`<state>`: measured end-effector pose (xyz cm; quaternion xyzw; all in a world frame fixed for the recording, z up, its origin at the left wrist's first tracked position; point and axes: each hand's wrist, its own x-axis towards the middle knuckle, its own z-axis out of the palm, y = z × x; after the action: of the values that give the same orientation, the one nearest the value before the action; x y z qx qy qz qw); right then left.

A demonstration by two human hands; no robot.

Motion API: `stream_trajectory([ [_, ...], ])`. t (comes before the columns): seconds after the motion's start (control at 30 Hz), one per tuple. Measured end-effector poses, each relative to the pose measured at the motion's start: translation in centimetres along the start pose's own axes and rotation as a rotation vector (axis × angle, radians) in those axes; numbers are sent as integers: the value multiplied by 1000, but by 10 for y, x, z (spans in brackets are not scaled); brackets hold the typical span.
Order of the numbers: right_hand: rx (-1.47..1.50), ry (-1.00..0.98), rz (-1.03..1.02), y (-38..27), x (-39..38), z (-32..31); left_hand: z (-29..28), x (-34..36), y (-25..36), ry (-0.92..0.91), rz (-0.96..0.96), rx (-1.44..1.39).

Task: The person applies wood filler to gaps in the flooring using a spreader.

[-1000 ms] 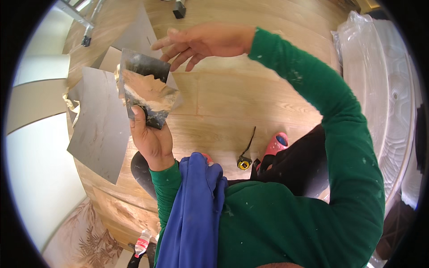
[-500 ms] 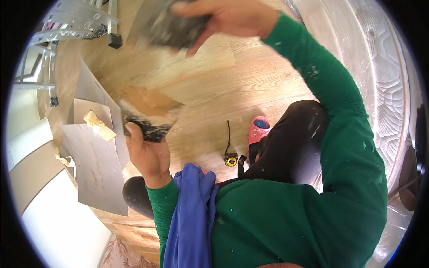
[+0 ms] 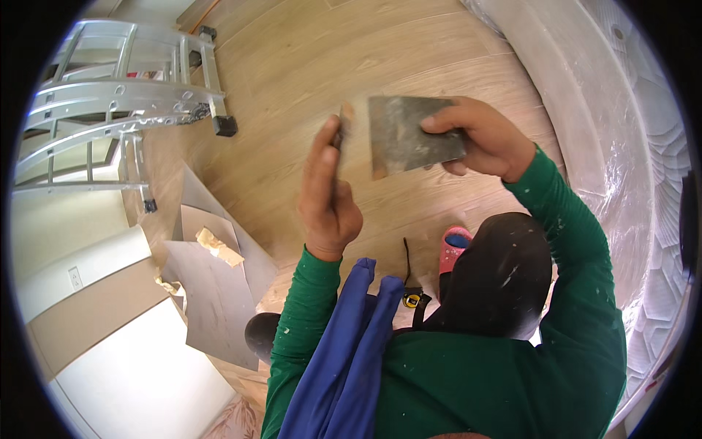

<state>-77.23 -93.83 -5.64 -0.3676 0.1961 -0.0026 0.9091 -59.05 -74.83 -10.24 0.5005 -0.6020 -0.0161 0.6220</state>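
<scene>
Held out over the wooden floor, my right hand [image 3: 486,135] pinches a dark grey, roughly square putty spreader [image 3: 409,135], its thumb on the upper face. Pale smears and a little tan paste mark the flat blade. My left hand [image 3: 327,197] is closed on a second dark putty spreader [image 3: 338,139], turned almost edge-on, so its face is mostly hidden. A blurred bit of tan putty [image 3: 347,113] shows at its far end. A small gap separates the two spreaders.
An aluminium ladder [image 3: 124,91] stands at the far left. Grey sheets [image 3: 212,300] with torn tan paper [image 3: 219,247] lie at the left. A yellow-black tape measure [image 3: 413,300] rests near my pink shoe [image 3: 455,245]. Plastic-wrapped furniture [image 3: 585,124] lines the right side.
My right hand has come down and right with its spreader. My left hand has moved up and right, turning its spreader from face-up to edge-on. The view has shifted too.
</scene>
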Motion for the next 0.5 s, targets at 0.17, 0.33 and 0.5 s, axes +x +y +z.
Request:
stream_trajectory([
  [0.17, 283, -19, -51, 12, 6, -9, 13, -5, -4, -336, 120, 128],
  [0.33, 246, -2, -159, 28, 1, -16, -16, -16, -21, -400, -33, 317],
  [0.5, -302, 161, -519, 46, 8, -20, -25, -15, -23, 118, -966, -427],
])
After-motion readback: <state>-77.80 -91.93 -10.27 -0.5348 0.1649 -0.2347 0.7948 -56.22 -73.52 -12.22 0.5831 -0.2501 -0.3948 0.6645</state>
